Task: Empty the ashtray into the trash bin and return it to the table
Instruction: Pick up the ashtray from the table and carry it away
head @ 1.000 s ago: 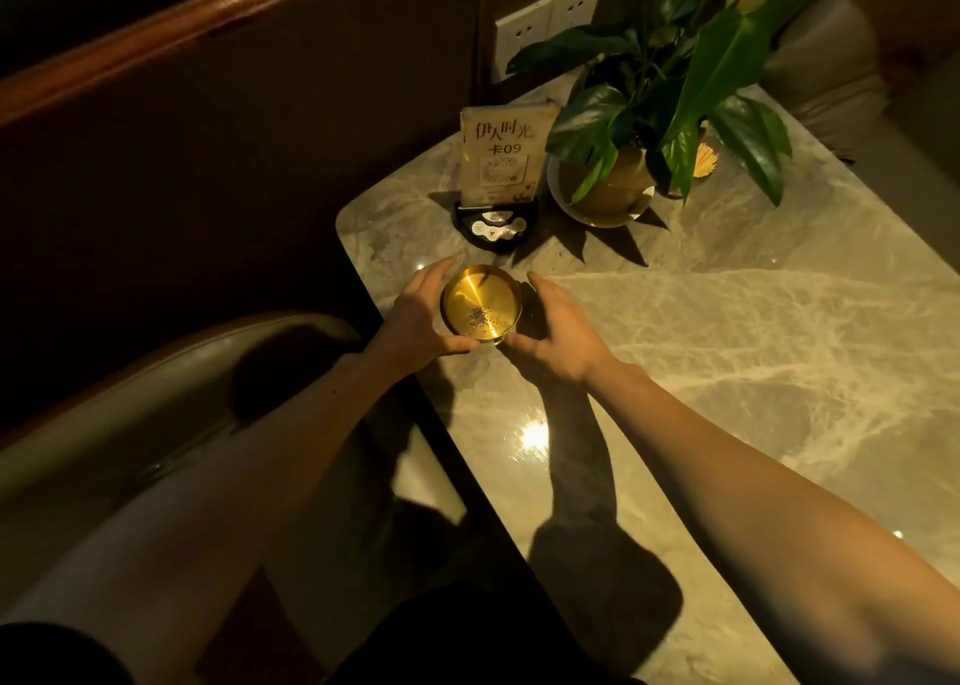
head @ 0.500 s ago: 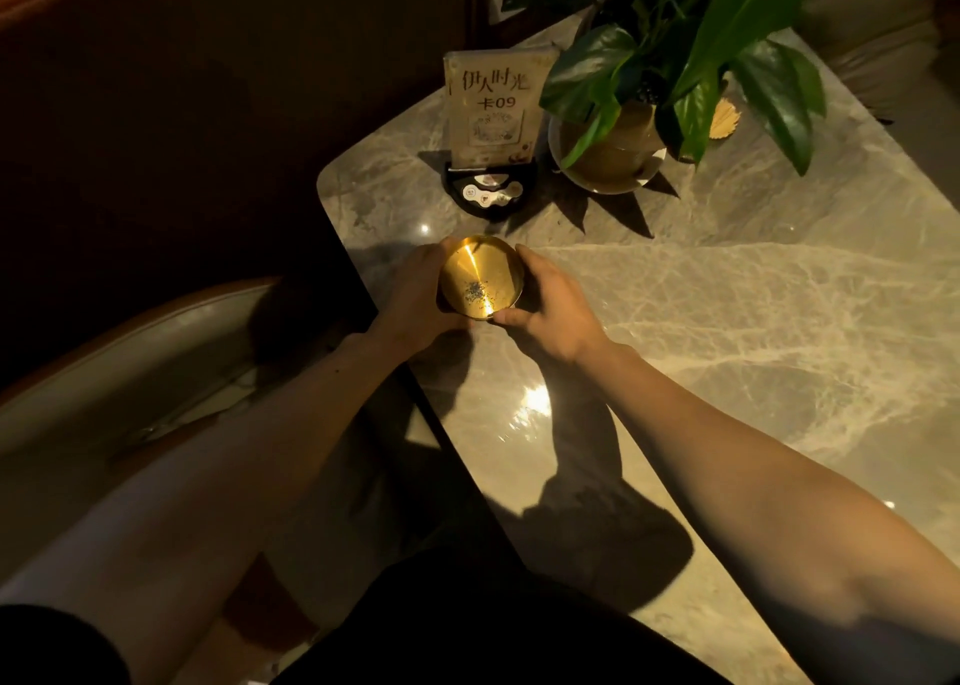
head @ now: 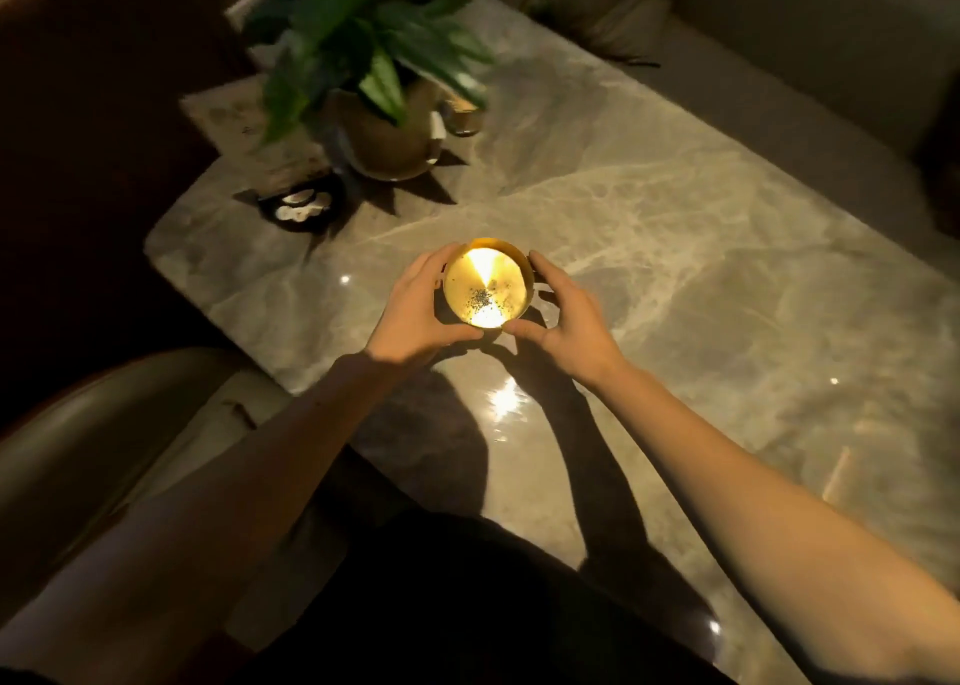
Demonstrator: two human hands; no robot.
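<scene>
While hands (head: pixel 498 315) cup ashtray (head: pixel 487 289), ash inside

On the table (head: pixel 675 248), the ashtray (head: pixel 485 289) sits between both hands; potted plant (head: pixel 384 128) at eleven o'clock beyond.

The plant (head: pixel 363 45) and the card stand (head: pixel 301 205) beneath its leaves are motion-blurred; the card's print is illegible. The ashtray (head: pixel 485 289) base is hidden by glare. Both forearms are cut off by the bottom edge.
</scene>
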